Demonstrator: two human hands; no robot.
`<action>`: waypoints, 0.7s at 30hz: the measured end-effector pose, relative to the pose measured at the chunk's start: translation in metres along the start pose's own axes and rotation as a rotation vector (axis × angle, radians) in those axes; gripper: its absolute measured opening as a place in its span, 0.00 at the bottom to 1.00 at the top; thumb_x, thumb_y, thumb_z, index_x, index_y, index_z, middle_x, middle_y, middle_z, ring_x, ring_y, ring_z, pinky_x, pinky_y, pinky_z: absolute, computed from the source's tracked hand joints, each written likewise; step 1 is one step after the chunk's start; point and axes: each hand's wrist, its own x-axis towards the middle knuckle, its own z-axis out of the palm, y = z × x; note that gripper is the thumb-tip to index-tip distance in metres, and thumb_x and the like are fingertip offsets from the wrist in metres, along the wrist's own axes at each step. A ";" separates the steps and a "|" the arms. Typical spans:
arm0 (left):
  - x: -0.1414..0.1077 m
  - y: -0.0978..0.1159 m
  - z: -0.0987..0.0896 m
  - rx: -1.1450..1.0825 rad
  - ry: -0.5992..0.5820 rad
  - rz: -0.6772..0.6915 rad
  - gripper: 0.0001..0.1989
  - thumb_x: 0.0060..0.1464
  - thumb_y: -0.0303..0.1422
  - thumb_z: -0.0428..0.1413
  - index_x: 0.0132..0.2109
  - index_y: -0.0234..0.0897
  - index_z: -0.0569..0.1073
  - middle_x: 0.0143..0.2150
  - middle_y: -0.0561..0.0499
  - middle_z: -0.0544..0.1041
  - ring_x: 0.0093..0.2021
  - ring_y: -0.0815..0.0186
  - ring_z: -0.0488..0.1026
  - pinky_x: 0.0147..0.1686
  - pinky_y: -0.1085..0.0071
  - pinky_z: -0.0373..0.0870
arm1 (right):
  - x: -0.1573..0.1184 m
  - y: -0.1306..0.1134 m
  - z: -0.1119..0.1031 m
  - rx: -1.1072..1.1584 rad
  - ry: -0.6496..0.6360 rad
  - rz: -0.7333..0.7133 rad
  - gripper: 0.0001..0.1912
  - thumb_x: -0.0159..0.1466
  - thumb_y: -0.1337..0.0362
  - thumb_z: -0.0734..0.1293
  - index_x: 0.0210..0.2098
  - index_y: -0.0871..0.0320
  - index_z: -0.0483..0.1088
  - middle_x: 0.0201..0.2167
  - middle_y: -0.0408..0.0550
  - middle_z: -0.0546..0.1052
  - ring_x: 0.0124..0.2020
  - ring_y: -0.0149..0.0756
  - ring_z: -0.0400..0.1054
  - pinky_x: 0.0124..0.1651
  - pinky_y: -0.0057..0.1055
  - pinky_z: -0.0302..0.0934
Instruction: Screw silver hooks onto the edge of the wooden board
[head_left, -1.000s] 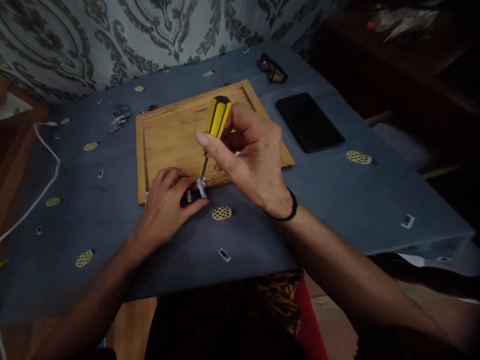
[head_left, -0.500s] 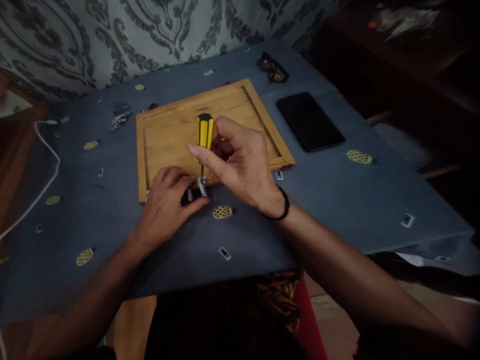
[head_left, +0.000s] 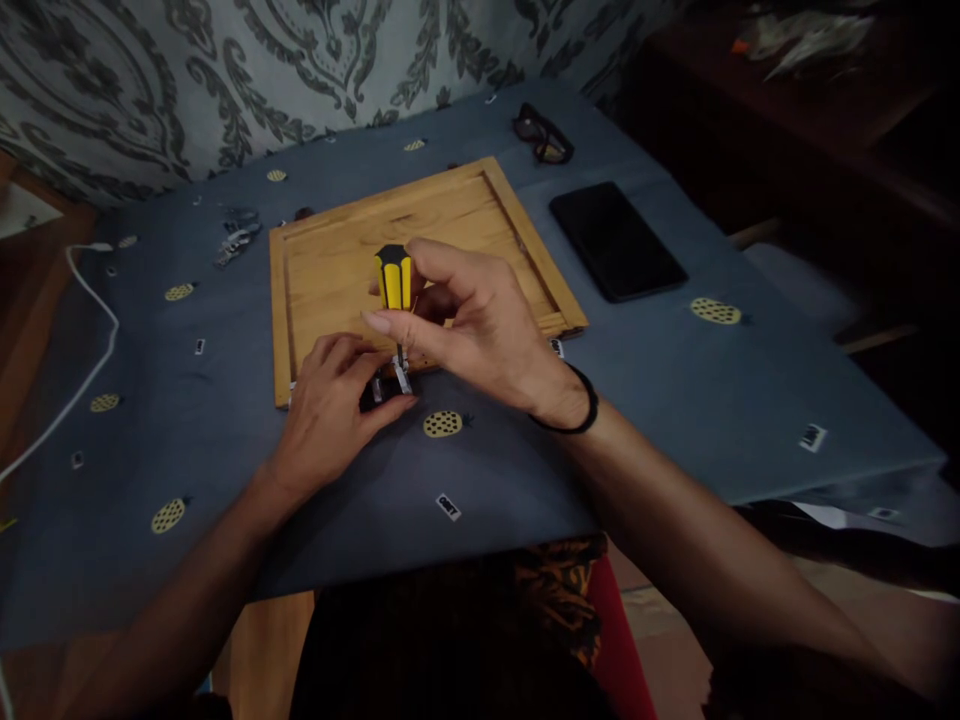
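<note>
Via head cam I had R hand [head_left: 487, 328] pinching the screwdriver [head_left: 394, 278], shaft down at the metal hinge [head_left: 403, 377] by the near edge of wooden panel [head_left: 337, 270]. L hand [head_left: 330, 405] bracketed the hinge; couldn't tell if gripping. Panel lay on desk [head_left: 675, 410], nr tablet [head_left: 619, 240].

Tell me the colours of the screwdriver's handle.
Yellow and black on the screwdriver's handle, seen best in the head view.
</note>
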 end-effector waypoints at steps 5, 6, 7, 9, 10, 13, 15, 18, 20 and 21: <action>-0.001 -0.001 0.001 -0.001 0.017 0.021 0.16 0.62 0.42 0.64 0.51 0.38 0.79 0.49 0.45 0.78 0.54 0.52 0.72 0.56 0.53 0.72 | 0.003 -0.001 -0.006 0.019 -0.080 -0.007 0.21 0.66 0.48 0.72 0.28 0.55 0.64 0.28 0.40 0.69 0.31 0.29 0.64 0.32 0.29 0.58; -0.001 -0.001 0.001 -0.003 0.025 0.022 0.15 0.62 0.42 0.64 0.50 0.38 0.79 0.48 0.45 0.78 0.53 0.52 0.72 0.56 0.54 0.72 | 0.003 -0.002 -0.006 0.025 -0.085 -0.009 0.21 0.65 0.48 0.72 0.28 0.55 0.64 0.27 0.39 0.69 0.30 0.29 0.64 0.32 0.29 0.58; -0.001 -0.001 0.001 -0.004 0.028 0.021 0.15 0.62 0.42 0.64 0.50 0.39 0.79 0.48 0.46 0.78 0.53 0.52 0.73 0.56 0.54 0.73 | 0.003 -0.002 -0.006 0.022 -0.077 -0.012 0.21 0.65 0.47 0.72 0.28 0.55 0.65 0.27 0.39 0.68 0.30 0.29 0.64 0.32 0.29 0.58; 0.000 -0.001 0.001 -0.004 0.024 0.016 0.15 0.62 0.42 0.64 0.51 0.39 0.79 0.48 0.46 0.79 0.53 0.52 0.73 0.56 0.53 0.72 | 0.002 -0.001 -0.004 -0.016 -0.028 -0.022 0.21 0.65 0.47 0.72 0.28 0.54 0.64 0.25 0.38 0.67 0.28 0.29 0.62 0.31 0.29 0.57; 0.000 -0.001 0.001 -0.002 0.019 0.012 0.15 0.62 0.41 0.64 0.51 0.38 0.79 0.49 0.45 0.79 0.53 0.52 0.73 0.56 0.53 0.72 | 0.001 0.000 -0.002 -0.046 0.010 -0.033 0.22 0.65 0.47 0.72 0.28 0.54 0.63 0.25 0.38 0.66 0.28 0.29 0.61 0.30 0.29 0.57; 0.000 0.000 0.002 0.006 0.006 0.011 0.16 0.62 0.41 0.64 0.52 0.36 0.79 0.50 0.44 0.79 0.54 0.51 0.72 0.56 0.52 0.72 | -0.002 0.001 0.006 -0.138 0.112 -0.048 0.23 0.64 0.47 0.74 0.28 0.52 0.59 0.23 0.37 0.64 0.26 0.30 0.58 0.29 0.31 0.55; 0.000 -0.001 0.002 0.012 0.004 0.012 0.16 0.62 0.41 0.64 0.52 0.35 0.79 0.50 0.43 0.79 0.55 0.51 0.72 0.57 0.52 0.72 | -0.004 0.000 0.010 -0.153 0.172 -0.050 0.23 0.64 0.48 0.73 0.27 0.51 0.58 0.22 0.37 0.63 0.25 0.31 0.58 0.29 0.32 0.55; -0.001 -0.001 0.002 0.018 0.015 0.013 0.17 0.62 0.42 0.64 0.51 0.35 0.79 0.50 0.43 0.78 0.55 0.51 0.72 0.57 0.53 0.72 | -0.005 -0.004 0.012 -0.133 0.326 -0.092 0.23 0.64 0.48 0.73 0.26 0.51 0.59 0.24 0.38 0.63 0.25 0.31 0.58 0.30 0.34 0.57; -0.001 -0.002 0.002 0.015 0.015 0.014 0.17 0.62 0.43 0.64 0.52 0.36 0.79 0.49 0.44 0.78 0.54 0.52 0.72 0.57 0.53 0.73 | -0.003 -0.006 0.011 -0.134 0.406 -0.092 0.23 0.64 0.48 0.73 0.26 0.51 0.59 0.25 0.39 0.65 0.26 0.31 0.59 0.30 0.34 0.59; -0.001 -0.002 0.002 0.011 0.012 0.014 0.17 0.62 0.43 0.64 0.52 0.36 0.80 0.49 0.44 0.78 0.54 0.52 0.72 0.56 0.54 0.73 | -0.002 -0.007 0.010 -0.136 0.422 -0.090 0.23 0.64 0.48 0.73 0.26 0.51 0.59 0.25 0.39 0.65 0.26 0.31 0.59 0.30 0.34 0.59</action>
